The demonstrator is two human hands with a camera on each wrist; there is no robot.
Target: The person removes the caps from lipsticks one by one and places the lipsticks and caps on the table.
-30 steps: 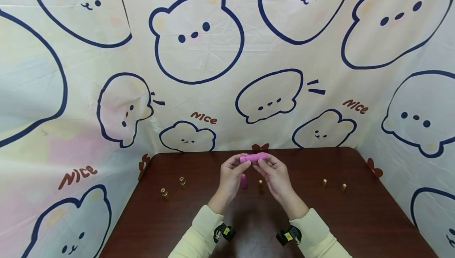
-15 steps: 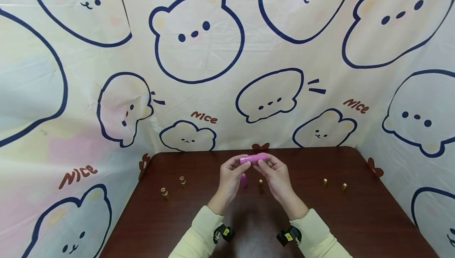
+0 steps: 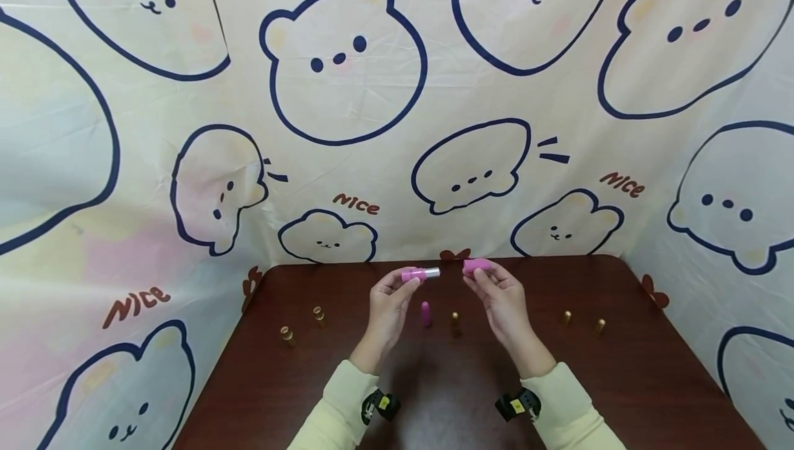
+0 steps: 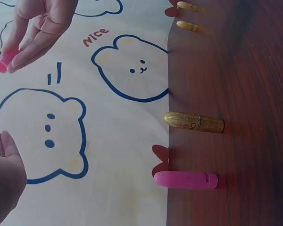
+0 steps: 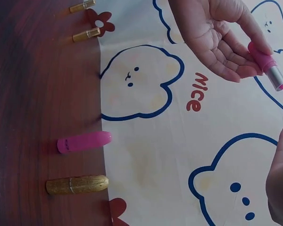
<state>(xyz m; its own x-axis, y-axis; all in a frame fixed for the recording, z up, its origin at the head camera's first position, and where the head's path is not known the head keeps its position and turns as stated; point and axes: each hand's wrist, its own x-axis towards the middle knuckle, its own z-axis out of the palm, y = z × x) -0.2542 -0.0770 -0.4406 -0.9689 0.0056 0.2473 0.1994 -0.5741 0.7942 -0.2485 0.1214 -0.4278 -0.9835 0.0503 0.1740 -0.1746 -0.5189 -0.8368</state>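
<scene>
Two hands apart above table (image 3: 620,381), left fingers (image 3: 397,284) pinching lipstick base (image 3: 414,275), right fingers (image 3: 482,283) pinching cap (image 3: 475,266)

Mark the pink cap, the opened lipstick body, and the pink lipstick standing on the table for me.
pink cap (image 3: 476,266): head view, on the cap's side, above the right hand's fingertips.
lipstick body (image 3: 414,275): head view, on its pink barrel, beside the silver tube.
standing pink lipstick (image 3: 425,314): head view, mid-height on its side.

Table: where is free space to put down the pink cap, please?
The table is bare between the gold tube at centre and the right gold pair, and along the near edge. The pink lipstick crowds the middle.
</scene>
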